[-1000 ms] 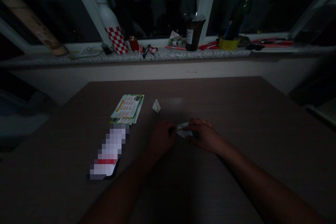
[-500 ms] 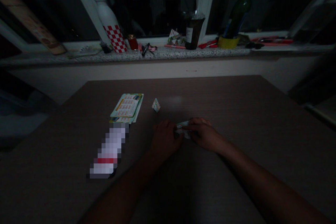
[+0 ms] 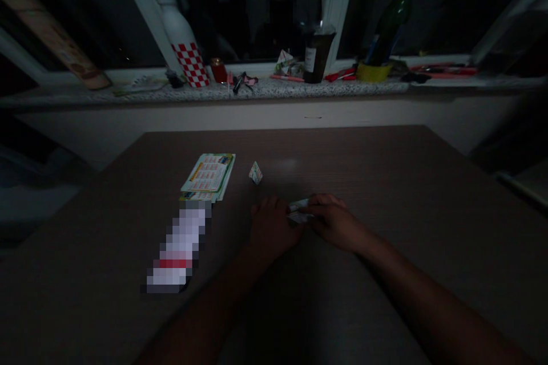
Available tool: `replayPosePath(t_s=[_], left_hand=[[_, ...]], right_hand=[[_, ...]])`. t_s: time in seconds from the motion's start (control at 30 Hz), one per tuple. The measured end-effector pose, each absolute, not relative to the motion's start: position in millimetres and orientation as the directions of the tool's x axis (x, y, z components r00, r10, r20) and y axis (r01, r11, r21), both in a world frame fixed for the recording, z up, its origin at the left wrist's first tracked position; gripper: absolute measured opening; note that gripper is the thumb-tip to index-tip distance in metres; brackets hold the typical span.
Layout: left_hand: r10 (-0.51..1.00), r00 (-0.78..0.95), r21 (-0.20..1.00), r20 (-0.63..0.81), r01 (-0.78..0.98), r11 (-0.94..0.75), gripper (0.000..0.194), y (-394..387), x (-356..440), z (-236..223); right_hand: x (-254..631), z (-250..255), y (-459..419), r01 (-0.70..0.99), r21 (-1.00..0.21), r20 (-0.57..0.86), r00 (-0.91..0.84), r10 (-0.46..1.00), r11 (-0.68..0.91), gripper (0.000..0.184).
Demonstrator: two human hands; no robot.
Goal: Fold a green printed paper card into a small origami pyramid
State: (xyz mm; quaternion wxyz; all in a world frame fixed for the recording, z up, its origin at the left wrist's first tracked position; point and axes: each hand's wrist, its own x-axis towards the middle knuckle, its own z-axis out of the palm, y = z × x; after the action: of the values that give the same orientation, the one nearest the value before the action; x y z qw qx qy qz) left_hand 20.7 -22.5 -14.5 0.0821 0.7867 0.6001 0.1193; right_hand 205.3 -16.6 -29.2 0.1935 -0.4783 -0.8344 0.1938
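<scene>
A small printed paper (image 3: 299,211) is lying near the centre of the table (image 3: 385,182), between the left hand (image 3: 274,225) at its nine o'clock and the right hand (image 3: 334,219) at its three o'clock. The right fingers are pressing on it, while whether the left fingers are gripping it cannot be told. A folded paper piece (image 3: 256,173) is standing toward eleven o'clock, with a stack of printed sheets (image 3: 209,174) lying beyond it toward ten.

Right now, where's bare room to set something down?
Right of the right hand, out to the tabletop's right edge. Crowded: the granite windowsill, and the stretch holding phone, printed cards, left hand and paper.
</scene>
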Motion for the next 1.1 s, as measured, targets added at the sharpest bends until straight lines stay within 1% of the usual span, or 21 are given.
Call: replayPosePath(t_s=[0.17,0.33,0.5,0.67,0.8,0.83,0.9,1.0,1.1], left_hand=[[0.972,0.234,0.331,0.003,0.917,-0.222,0.028,-14,16,-10],[0.970,0.241,0.381,-0.026,0.900,-0.213,0.015,-4,7,-8],[0.974,0.224,0.416,-0.027,0.889,-0.192,0.015,2,-2,-8],[0.980,0.198,0.396,-0.018,0.901,-0.174,0.015,3,-1,-8],[0.981,0.193,0.401,-0.019,0.900,-0.169,0.014,3,-3,-10],[0.981,0.194,0.407,-0.002,0.896,-0.176,0.014,3,-4,-11],[0.974,0.213,0.422,0.082,0.877,-0.228,0.017,0,-6,-14],[0.911,0.310,0.446,0.271,0.798,-0.405,0.021,-8,-4,-14],[0.817,0.449,0.390,0.361,0.724,-0.570,0.020,-15,2,-10]], right_hand=[[206,-28,-17,0.721,-0.506,0.143,-0.472,0.870,0.474,0.039],[206,-27,-17,0.714,-0.510,0.143,-0.480,0.866,0.480,0.040],[206,-24,-19,0.725,-0.500,0.146,-0.468,0.871,0.473,0.039],[206,-22,-20,0.718,-0.488,0.146,-0.493,0.857,0.496,0.041],[206,-20,-21,0.708,-0.472,0.166,-0.514,0.842,0.525,0.039],[207,-19,-21,0.704,-0.467,0.175,-0.521,0.836,0.536,0.037],[208,-19,-21,0.691,-0.462,0.193,-0.533,0.824,0.556,0.030],[209,-18,-21,0.652,-0.481,0.225,-0.554,0.802,0.586,0.020],[209,-17,-20,0.589,-0.506,0.307,-0.559,0.770,0.630,0.016]])
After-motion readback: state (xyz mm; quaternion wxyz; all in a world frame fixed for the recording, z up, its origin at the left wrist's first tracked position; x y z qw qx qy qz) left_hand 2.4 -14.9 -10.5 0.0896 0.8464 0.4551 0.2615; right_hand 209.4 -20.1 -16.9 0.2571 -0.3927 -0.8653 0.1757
